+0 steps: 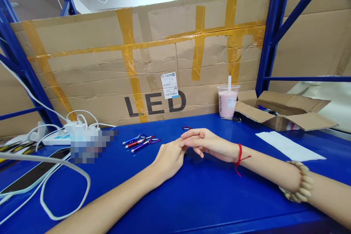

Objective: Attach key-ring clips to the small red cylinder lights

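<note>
My left hand is low over the blue tabletop, closed, its fingers mostly hidden behind my right hand. My right hand meets it from the right, also closed, fingers bent and tips pressed over the left fingers. Whatever lies between them is covered. Just beyond the fingertips shows a red carabiner clip; I cannot tell what it is fixed to. Left of my hands lie three small metal keychain torches or laser pointers with clips: a blue one, a red one and a purple one.
On the left are a phone, looping white cables and a power strip with chargers. At the back right stand a pink drink cup and an open cardboard box, with white paper before it. A large cardboard sheet closes the back.
</note>
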`<state>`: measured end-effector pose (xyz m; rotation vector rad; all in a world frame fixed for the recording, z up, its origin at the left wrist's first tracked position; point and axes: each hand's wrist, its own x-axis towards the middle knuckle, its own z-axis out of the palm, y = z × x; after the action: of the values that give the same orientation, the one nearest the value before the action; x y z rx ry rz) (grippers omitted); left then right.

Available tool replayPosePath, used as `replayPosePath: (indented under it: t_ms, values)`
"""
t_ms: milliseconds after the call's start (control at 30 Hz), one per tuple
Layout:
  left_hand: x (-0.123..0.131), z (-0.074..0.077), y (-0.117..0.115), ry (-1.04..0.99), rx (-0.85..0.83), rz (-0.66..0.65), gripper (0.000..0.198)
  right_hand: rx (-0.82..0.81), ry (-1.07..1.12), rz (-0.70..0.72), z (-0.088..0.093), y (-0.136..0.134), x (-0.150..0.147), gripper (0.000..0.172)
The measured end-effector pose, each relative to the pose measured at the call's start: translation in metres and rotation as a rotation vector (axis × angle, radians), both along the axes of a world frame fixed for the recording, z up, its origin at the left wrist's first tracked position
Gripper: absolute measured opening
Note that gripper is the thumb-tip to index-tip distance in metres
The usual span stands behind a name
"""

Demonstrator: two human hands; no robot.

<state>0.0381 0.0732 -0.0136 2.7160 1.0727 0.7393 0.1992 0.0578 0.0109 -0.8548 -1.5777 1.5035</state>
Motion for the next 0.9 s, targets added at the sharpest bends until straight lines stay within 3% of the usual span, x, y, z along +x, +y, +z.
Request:
replayPosePath:
  t_ms: [267,600,700,900]
  values:
    - [0.000,0.001,-0.001,-0.001,0.015,-0.020,0.019,0.002,0.016,-0.002,-0.001,-0.002,0.001,0.037]
    - [0.000,0.002,-0.002,0.047,0.059,0.019,0.015,0.050,-0.085,-0.135,0.002,-0.003,0.000,0.040]
    - [-0.001,0.003,-0.004,0.066,0.064,0.044,0.014,0.135,-0.121,-0.195,0.001,0.002,0.002,0.040]
    - [-0.002,0.003,-0.006,0.038,0.072,0.127,0.013,0.350,-0.403,-0.270,0.001,0.008,0.004,0.040]
